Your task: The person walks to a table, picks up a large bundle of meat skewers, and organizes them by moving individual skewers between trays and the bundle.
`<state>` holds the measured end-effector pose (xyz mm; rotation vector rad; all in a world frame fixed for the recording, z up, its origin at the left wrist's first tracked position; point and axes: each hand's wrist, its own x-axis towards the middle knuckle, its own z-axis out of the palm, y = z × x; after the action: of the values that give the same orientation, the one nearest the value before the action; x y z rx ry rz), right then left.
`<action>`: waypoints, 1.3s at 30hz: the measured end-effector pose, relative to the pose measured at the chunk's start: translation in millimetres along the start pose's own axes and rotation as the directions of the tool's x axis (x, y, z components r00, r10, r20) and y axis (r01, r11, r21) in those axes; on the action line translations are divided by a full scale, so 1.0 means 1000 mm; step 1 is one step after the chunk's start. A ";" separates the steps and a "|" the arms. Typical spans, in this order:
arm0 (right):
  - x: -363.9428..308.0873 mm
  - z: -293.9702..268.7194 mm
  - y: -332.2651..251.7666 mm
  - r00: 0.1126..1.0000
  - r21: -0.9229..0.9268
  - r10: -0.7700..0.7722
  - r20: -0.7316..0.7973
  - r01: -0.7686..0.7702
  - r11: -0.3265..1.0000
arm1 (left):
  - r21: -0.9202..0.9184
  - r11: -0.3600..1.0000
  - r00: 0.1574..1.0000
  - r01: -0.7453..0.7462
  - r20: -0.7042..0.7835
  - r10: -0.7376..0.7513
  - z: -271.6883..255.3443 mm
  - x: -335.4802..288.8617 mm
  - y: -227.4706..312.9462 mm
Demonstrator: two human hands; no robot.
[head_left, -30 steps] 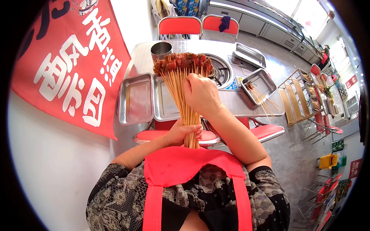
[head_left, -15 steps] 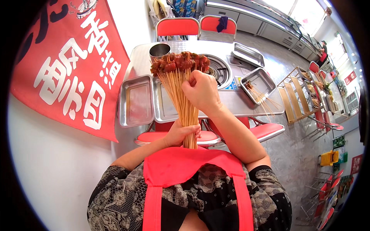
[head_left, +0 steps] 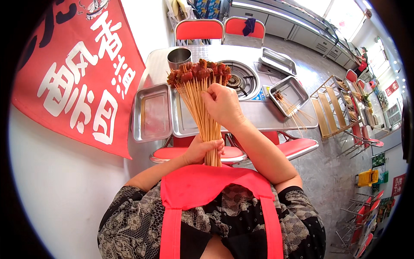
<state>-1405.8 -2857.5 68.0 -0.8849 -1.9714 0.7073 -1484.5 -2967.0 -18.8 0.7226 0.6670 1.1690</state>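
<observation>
Many skewers, meat above, sticks inside left fingers

a broad-strapped red apron covers a black short-sleeved top with beige lace-like patterning.

I get a bright feed: the upper-right window is blown out, and glare streaks the grey floor. My fisheye bends the cabinets and blackens the corners; the meat skewers look sharp.
</observation>
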 end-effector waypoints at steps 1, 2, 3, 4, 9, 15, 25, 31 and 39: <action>0.000 0.000 -0.001 1.000 -0.010 0.001 0.017 -0.001 1.000 | 0.001 1.000 1.000 0.001 -0.005 -0.001 0.000 0.000 0.001; 0.000 -0.002 -0.003 0.999 -0.021 0.003 0.033 -0.002 1.000 | -0.011 1.000 1.000 0.001 0.004 -0.001 0.000 0.000 0.001; 0.000 -0.002 -0.004 0.999 -0.031 0.005 0.050 -0.003 1.000 | -0.022 1.000 1.000 0.000 0.012 0.000 -0.001 0.000 0.001; 0.001 -0.002 -0.002 0.997 -0.038 0.000 0.072 0.003 0.999 | -0.033 0.999 1.000 -0.001 0.023 0.001 0.000 0.000 0.001; 0.001 0.002 -0.001 0.983 -0.051 0.058 0.176 -0.049 0.997 | -0.038 0.999 1.000 -0.004 0.010 0.005 -0.003 -0.001 -0.001; -0.004 0.006 0.005 0.971 0.129 0.157 0.183 -0.182 0.975 | -0.084 0.996 1.000 0.015 0.005 -0.015 -0.004 -0.003 0.000; -0.003 0.006 0.005 0.975 0.292 0.180 0.126 -0.210 0.933 | -0.041 0.999 1.000 0.019 -0.002 -0.019 -0.004 -0.001 0.003; -0.002 0.003 0.005 0.994 0.180 0.108 -0.025 -0.102 0.978 | 0.030 0.999 0.999 -0.027 -0.031 0.027 -0.003 0.000 0.002; 0.002 0.001 0.010 0.961 0.496 0.270 0.052 -0.260 0.828 | 0.089 0.995 0.998 -0.035 -0.054 0.040 -0.001 0.000 0.002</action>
<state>-1404.1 -2849.9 61.2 -0.8388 -1.5400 1.2974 -1486.3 -2966.3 -17.3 0.7814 0.7582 1.2042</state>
